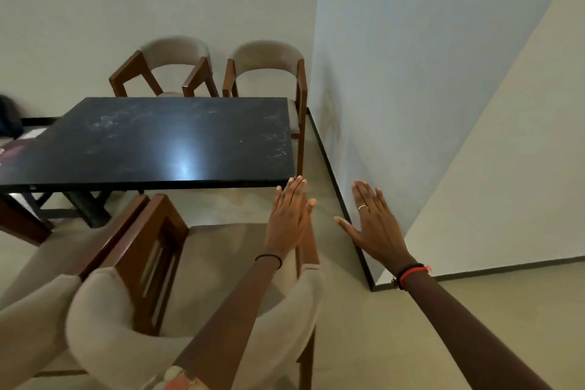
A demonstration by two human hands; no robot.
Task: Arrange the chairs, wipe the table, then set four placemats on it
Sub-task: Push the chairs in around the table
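The left hand (289, 218) was spread flat with fingers extended, its grip released and holding nothing, above the right armrest of the near chair (196, 288). The right hand (373, 225) was likewise open and empty, hovering over the floor beside the wall corner (372, 286), a ring on one finger and a red band at the wrist. The black bench (164, 139) stood ahead, its top smudged and glaring under light. Two far chairs (266, 70) with beige curved backs sat against its far side by the wall. A second near chair (34, 310) touched the first on its left. No placemats were visible on the bench.
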